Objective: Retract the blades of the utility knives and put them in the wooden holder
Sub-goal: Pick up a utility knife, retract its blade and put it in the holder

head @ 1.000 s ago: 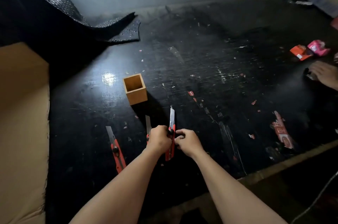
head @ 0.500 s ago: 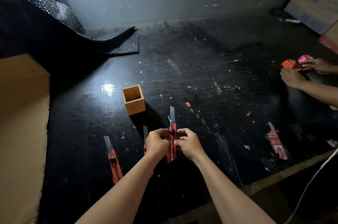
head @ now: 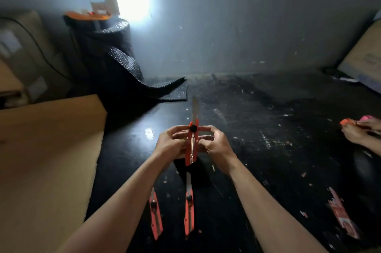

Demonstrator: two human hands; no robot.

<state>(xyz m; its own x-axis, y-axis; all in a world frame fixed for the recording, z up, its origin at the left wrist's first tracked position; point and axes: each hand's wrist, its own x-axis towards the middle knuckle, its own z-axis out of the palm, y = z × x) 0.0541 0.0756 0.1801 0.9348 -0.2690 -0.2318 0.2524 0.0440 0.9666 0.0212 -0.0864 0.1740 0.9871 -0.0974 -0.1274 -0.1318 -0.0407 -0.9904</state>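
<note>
Both hands hold one red utility knife (head: 192, 145) upright above the black table, its blade out and pointing away from me. My left hand (head: 172, 142) grips its left side and my right hand (head: 216, 145) its right side, with fingers near the black lock knob. Two more red utility knives lie on the table below my arms, one (head: 155, 214) at the left and one (head: 189, 207) in the middle, both with blades out. The wooden holder is hidden behind my hands and the raised knife.
A large cardboard sheet (head: 47, 160) lies along the left. A roll of black embossed mat (head: 115, 56) stands at the back left. Another person's hands (head: 359, 131) work on pink and orange items at the right edge. A red packet (head: 341, 213) lies at the front right.
My hands have lifted the knife up from the table, and my head has tilted up, so the wall and lamp glare now fill the top. The wooden holder has gone out of sight.
</note>
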